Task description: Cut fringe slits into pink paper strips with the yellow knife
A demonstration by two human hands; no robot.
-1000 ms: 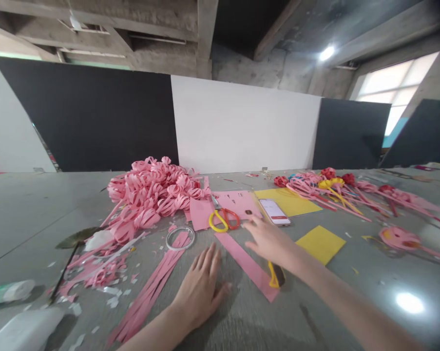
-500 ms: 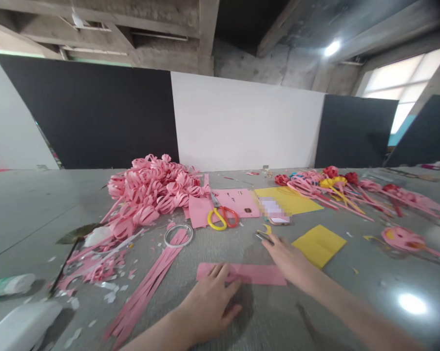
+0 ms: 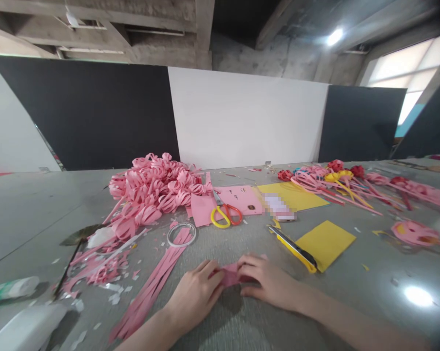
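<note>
Between my two hands, low in the middle of the head view, is a piece of pink paper [image 3: 230,276], mostly covered by fingers. My left hand [image 3: 197,291] is closed on its left end, thumb and fingers together. At the right end my right hand [image 3: 269,282] grips it with curled fingers. A box cutter [image 3: 293,247] with a yellow and black handle lies on the table to the right, its lower end against a yellow paper sheet [image 3: 327,243]. Beyond the hands, scissors [image 3: 225,213] with yellow and red handles rest on pink sheets [image 3: 201,209].
Left of my hands lie a tape roll [image 3: 182,235] and long pink strips [image 3: 154,287]. A heap of pink paper loops [image 3: 154,187] stands behind them. A phone [image 3: 278,207] rests by yellow paper [image 3: 300,192]; paper flowers [image 3: 338,176] lie far right. Scraps litter the left.
My right hand has left the box cutter lying on the table and come down left to the pink paper. The flat strip is now held in both hands.
</note>
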